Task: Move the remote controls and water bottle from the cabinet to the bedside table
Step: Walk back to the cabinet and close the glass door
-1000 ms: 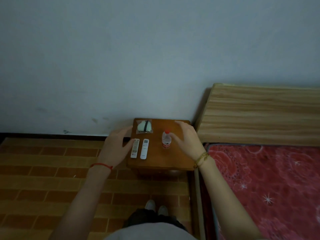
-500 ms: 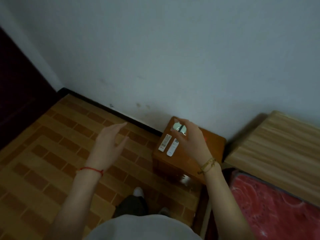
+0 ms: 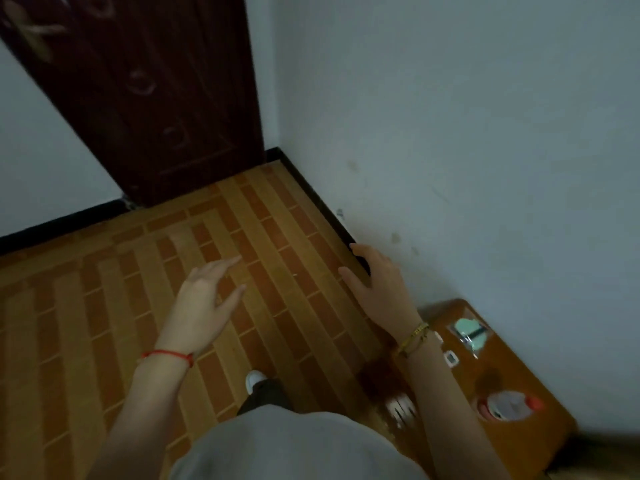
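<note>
Brown-orange brick-pattern floor tiles [image 3: 145, 289] fill the centre and left of the view. Both hands hover above this floor, empty.

1. Left hand [image 3: 201, 306]: at 8 o'clock from the view centre, palm turned inward, fingers [image 3: 221, 266] extended and loosely spread, gripping nothing. A red string bracelet [image 3: 168, 355] circles the wrist.
2. Right hand [image 3: 379, 287]: just right of centre, fingers spread and slightly curled, gripping nothing. A gold-coloured bracelet [image 3: 414, 337] circles the wrist. The fingertips overlap the black skirting board [image 3: 311, 188] in the picture; contact cannot be confirmed.
3. Glossy brown wooden bedside table [image 3: 540, 431]: at 4 o'clock, against the pale blue-grey wall [image 3: 467, 133].
4. Clear plastic water bottle with red cap and red label [image 3: 509, 405]: on the table top, at its nearer end; whether it stands or lies cannot be told.
5. White remote controls [image 3: 450, 358]: on the table top, largely hidden behind the right forearm; only a small end portion shows.
6. Clear packet with a pale green item inside [image 3: 469, 332]: on the far end of the table, at 12 o'clock from the bottle.
7. Dark red-brown panelled door [image 3: 145, 98]: at 11 o'clock, with a metal handle [image 3: 33, 32].

A white shoe [image 3: 254, 379] shows at 6 o'clock, above a grey garment [image 3: 294, 448].
</note>
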The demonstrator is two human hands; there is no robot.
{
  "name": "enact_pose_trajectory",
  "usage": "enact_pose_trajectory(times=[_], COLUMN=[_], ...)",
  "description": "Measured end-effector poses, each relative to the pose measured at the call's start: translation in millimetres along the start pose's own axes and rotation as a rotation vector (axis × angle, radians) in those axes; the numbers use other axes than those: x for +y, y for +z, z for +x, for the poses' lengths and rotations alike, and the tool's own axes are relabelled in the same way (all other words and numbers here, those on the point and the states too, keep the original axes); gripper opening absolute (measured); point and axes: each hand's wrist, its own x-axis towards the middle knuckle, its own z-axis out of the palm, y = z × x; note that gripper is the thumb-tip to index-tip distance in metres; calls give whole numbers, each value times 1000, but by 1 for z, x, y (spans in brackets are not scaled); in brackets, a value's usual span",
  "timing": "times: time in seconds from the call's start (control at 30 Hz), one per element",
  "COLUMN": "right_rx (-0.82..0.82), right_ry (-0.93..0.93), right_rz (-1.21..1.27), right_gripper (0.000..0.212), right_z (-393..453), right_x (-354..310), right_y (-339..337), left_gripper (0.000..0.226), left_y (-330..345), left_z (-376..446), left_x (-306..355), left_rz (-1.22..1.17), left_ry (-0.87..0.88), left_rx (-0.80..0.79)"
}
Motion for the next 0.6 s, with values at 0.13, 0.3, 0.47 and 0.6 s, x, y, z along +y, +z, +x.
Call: enact_pose_trajectory(times=[0.13, 0.3, 0.47, 0.6], right_rx=[-75, -195, -320, -427], right_ry=[-104, -234, -377, -475], right_rz=[32, 52, 36, 19], right_gripper=[49, 53, 54, 55], right_z=[67, 141, 189, 219], right_x=[-55, -137, -203, -243], right_y=[36, 92, 145, 182], left_gripper=[51, 50, 52, 52], left_y=[-41, -96, -138, -160], left_z=[27, 41, 44, 43], left_x=[-44, -107, -161, -191], left_rz=[13, 48, 92, 94], left_ry=[-93, -243, -396, -513], left_rx=[84, 202, 310, 384])
